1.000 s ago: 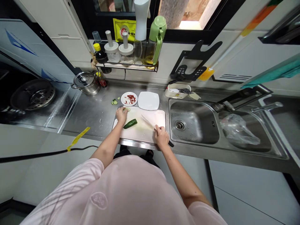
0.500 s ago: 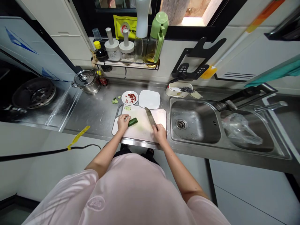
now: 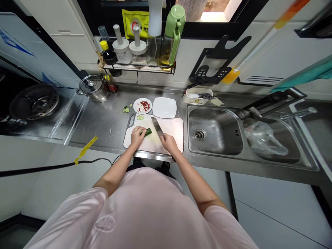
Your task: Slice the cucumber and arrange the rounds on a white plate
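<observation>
On the white cutting board [image 3: 171, 129] lies a short piece of dark green cucumber [image 3: 148, 132]. My left hand [image 3: 137, 137] is closed over its left end. My right hand [image 3: 168, 142] grips the handle of a knife [image 3: 157, 126], whose blade points up and left, a little to the right of the cucumber and apart from it. Pale cucumber slices [image 3: 140, 117] rest at the board's upper left. Behind the board are a round plate with chopped red pieces [image 3: 142, 105] and a bare white square plate [image 3: 164, 107].
Cucumber scraps [image 3: 126, 109] lie left of the round plate. A lidded pot [image 3: 93, 88] stands further left. To the right is a double sink [image 3: 215, 133] with a plastic bag [image 3: 264, 138]. Bottles and jars stand on a wall rack [image 3: 140, 68].
My right hand and the knife have moved left, bringing the blade nearer the cucumber. My left hand has shifted its fingers further over the cucumber. The view has tilted slightly.
</observation>
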Demonstrator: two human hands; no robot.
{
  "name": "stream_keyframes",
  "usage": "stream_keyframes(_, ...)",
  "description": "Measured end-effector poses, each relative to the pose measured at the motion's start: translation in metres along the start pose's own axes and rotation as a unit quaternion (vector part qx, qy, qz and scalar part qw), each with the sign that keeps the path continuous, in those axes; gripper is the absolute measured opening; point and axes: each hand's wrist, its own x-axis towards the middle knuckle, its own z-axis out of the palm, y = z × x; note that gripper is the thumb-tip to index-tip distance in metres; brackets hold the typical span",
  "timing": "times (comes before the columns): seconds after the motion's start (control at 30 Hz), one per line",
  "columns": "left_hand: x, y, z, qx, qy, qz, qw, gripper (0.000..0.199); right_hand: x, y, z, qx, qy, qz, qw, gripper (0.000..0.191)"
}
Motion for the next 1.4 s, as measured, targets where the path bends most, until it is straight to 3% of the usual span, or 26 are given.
stream_keyframes(0.53, 0.004, 0.008, 0.005, -0.027, -0.068, 0.029, 0.997, 0.024, -0.005, -0.026, -0.007, -0.069, -0.068, -0.017, 0.995, 0.022)
stream_keyframes(0.8, 0.002, 0.000, 0.014, -0.017, -0.066, 0.050, 0.996, 0.024, -0.005, -0.036, -0.007, -0.075, -0.085, -0.014, 0.993, 0.022)
stream_keyframes(1.4, 0.003, -0.001, 0.016, 0.002, -0.071, 0.058, 0.996, 0.023, -0.004, -0.042, -0.005, -0.086, -0.103, -0.009, 0.991, 0.020)
